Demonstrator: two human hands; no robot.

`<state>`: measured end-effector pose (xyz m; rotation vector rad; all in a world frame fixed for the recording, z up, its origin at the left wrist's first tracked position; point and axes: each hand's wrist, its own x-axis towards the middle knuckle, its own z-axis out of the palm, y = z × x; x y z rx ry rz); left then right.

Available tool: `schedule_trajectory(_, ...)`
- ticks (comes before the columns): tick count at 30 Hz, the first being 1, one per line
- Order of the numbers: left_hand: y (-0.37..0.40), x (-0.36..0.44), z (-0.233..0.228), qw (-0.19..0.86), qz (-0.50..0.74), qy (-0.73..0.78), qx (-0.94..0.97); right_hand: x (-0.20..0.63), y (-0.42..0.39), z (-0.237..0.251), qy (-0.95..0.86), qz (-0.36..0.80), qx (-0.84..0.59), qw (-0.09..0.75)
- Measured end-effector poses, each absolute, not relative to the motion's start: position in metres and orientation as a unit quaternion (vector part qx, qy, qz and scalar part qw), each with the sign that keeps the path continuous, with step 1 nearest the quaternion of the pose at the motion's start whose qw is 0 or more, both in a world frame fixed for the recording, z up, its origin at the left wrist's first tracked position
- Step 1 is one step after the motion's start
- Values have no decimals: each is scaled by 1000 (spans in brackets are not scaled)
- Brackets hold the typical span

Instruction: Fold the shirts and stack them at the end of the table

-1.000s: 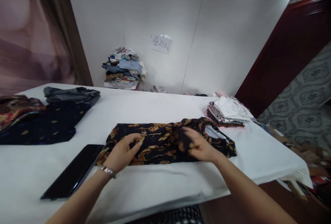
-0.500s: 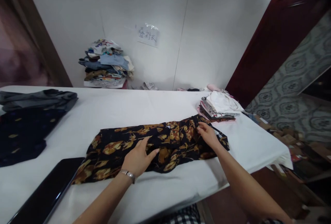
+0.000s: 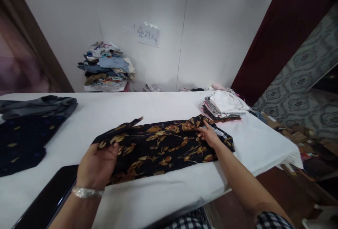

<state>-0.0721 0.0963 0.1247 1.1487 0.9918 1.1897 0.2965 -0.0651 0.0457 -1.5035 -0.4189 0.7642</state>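
A black shirt (image 3: 158, 148) with a brown and gold leaf print lies folded lengthwise on the white table. My left hand (image 3: 101, 162) holds its left end, with the fingers under the cloth and the thumb on top. That end is raised, and a dark flap stands up from it. At the collar end, my right hand (image 3: 210, 135) rests on the fabric with its fingers spread. A pale label shows beside it near the collar.
Dark clothes (image 3: 23, 134) lie on the left, behind a glossy black flat object (image 3: 50, 197). Folded garments (image 3: 224, 105) are stacked at the back right. A taller clothes pile (image 3: 108, 68) stands by the wall. The white table (image 3: 169, 104) ends near my body.
My left hand has moved left from the middle of the shirt and lifted its left end. My right hand stays near the collar, its fingers now more spread.
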Motion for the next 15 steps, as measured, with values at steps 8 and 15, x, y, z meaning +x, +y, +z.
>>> schedule_trajectory(8,88,-71,130,728,563,358,159,294,-59,54,-206,323,-657,649)
schedule_trajectory(15,76,-65,153,706,545,313,326,294,-38,57,-210,284,-700,620)
